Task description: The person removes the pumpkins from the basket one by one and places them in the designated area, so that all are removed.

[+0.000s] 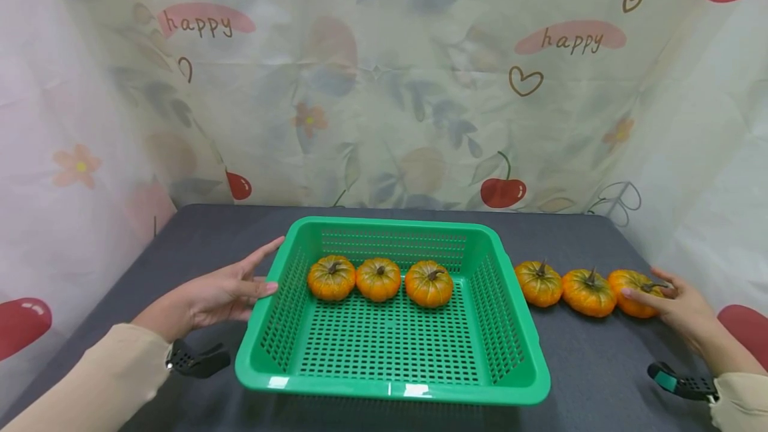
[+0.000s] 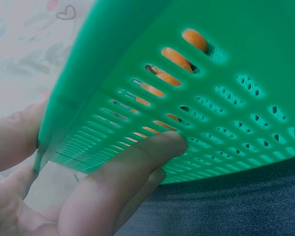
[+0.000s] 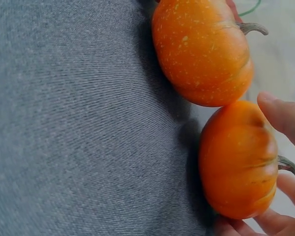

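Observation:
A green slotted plastic basket [image 1: 393, 389] holds three small orange pumpkins in a row along its far half. At its left side my left hand [image 1: 207, 299] grips the rim, thumb over the top and the other fingers against the slotted outer wall [image 2: 226, 118]. Right of the basket, three more pumpkins stand in a line on the dark cloth. My right hand [image 1: 690, 312] holds the rightmost pumpkin [image 1: 627, 279], thumb at its near side and fingers around its far right side. That pumpkin [image 3: 238, 162] sits against its neighbour [image 3: 201, 54] in the right wrist view.
A dark grey cloth [image 1: 591, 365] covers the table. Printed curtains [image 1: 384, 152] hang behind it and at both sides. The pumpkin nearest the basket [image 1: 538, 285] stands close beside its right wall.

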`<state>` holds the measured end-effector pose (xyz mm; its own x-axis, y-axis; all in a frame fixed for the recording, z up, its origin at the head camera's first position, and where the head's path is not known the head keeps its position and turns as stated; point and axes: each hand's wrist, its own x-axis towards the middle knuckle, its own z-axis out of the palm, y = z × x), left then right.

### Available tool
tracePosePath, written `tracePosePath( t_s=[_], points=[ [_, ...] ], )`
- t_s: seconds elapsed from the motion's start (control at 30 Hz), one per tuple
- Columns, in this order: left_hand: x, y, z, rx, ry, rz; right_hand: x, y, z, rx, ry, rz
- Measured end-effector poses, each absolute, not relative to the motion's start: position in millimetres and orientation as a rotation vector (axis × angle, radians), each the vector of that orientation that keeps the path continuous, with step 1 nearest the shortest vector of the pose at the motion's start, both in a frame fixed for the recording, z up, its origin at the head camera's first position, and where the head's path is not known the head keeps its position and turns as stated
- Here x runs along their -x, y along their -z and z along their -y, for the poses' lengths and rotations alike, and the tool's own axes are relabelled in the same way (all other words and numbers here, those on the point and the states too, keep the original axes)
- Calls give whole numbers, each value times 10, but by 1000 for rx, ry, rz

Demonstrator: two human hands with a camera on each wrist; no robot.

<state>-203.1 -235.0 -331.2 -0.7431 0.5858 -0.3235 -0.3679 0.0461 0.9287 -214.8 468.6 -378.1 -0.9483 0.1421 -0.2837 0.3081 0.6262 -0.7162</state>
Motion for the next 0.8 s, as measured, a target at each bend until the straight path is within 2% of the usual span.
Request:
tracePosePath(
  t_s=[0.2, 0.47, 0.8],
  points=[
    [2029, 3311, 2345, -225, -1779, -1640, 2149, 3717, -4683, -389, 1215, -2644],
    [2033, 3312, 2351, -248, -1780, -1624, 2289, 3831, -4852, -409, 1304, -2753],
    [2030, 3304, 2347, -245, -1779, -1621, 2128, 3256, -4274, -250, 1313, -2886]
  ],
)
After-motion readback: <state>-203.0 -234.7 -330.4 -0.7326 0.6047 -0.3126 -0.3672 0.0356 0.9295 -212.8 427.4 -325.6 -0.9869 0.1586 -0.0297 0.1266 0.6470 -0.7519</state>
